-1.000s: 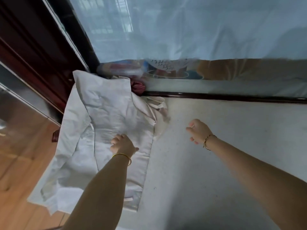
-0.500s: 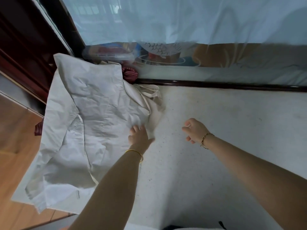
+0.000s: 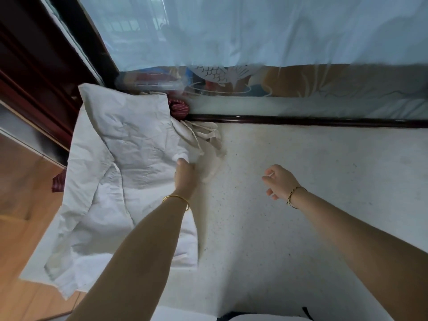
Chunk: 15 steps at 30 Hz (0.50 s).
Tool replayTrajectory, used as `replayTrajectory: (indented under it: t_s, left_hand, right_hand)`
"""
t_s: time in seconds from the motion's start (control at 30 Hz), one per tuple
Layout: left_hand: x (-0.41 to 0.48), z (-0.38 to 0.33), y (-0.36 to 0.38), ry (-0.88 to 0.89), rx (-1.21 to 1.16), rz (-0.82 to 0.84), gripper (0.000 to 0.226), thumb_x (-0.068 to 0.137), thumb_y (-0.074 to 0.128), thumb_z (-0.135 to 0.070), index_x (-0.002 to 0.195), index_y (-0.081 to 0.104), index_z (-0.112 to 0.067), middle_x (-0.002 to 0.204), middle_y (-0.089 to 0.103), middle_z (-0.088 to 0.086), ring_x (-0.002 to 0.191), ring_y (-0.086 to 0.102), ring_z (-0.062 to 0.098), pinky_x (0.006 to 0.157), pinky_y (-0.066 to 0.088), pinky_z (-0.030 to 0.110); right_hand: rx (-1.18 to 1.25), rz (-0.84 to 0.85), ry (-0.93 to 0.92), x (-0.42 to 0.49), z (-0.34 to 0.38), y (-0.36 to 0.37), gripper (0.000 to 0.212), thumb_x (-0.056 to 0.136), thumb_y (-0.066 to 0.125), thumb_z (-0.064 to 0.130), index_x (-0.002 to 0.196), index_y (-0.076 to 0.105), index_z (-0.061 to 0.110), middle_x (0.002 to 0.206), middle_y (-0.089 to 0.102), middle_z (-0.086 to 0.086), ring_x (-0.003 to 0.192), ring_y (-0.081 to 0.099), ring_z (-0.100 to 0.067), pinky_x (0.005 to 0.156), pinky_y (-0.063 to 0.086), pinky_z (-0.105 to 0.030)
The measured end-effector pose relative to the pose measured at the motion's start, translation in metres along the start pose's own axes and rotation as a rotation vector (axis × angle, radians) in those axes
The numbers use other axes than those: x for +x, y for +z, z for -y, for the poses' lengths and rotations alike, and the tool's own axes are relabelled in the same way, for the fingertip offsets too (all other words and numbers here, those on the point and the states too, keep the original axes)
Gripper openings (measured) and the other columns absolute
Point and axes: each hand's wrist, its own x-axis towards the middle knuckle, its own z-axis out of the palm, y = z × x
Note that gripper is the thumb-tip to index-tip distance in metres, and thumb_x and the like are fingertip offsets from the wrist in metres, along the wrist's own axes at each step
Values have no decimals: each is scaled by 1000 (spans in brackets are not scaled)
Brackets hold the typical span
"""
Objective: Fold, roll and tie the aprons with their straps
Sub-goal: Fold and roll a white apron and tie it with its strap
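A pile of crumpled white aprons (image 3: 120,163) lies on the left part of a pale speckled table (image 3: 301,205), hanging over its left edge. Their straps (image 3: 206,135) are bunched at the pile's far right corner. My left hand (image 3: 185,172) grips the right edge of the top apron, fingers curled into the cloth. My right hand (image 3: 279,181) hovers over the bare table to the right, fingers loosely curled and holding nothing.
A dark red striped cloth (image 3: 178,108) sits behind the pile, and another piece (image 3: 58,184) shows at the table's left edge. A dark wooden rail (image 3: 301,121) and a sheer curtain (image 3: 254,31) bound the far side. Wooden floor (image 3: 20,216) lies to the left.
My left hand slid from the middle of the apron to its right edge and closed on the cloth. My right hand stayed about where it was.
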Motion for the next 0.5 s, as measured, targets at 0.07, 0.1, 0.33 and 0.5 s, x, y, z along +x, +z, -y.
replayTrajectory:
  t_s: [0.07,0.1,0.33,0.5]
  left_hand:
    - [-5,-28,-6,-41,-197,30,27,89,39,-23,103,36,-1,97,50,9,92,49,24,76,44,34]
    - [-9,-42,-8,-21,-230,59,22,90,44,-18,103,37,-1,92,47,7,88,47,21,70,43,31]
    - [-68,-112,20,30,-272,513,16,86,53,2,89,66,-7,72,45,4,62,44,15,62,49,22]
    - [-78,-104,63,211,358,300,33,92,47,-13,123,54,-6,119,53,15,111,50,29,94,41,33]
  right_hand:
    - [-4,-25,-45,1,10,-3,32,96,45,18,127,43,7,104,53,-9,81,61,-24,70,53,-34]
    - [-20,-52,-81,1,15,-7,37,96,46,17,131,41,8,106,54,-11,86,60,-25,75,53,-37]
    - [-277,-363,-344,-5,42,-53,61,90,43,-2,146,27,16,135,41,-16,112,51,-29,89,44,-35]
    - [-319,-275,-233,-20,5,-82,59,90,42,2,145,28,18,132,41,-17,110,51,-31,93,45,-38]
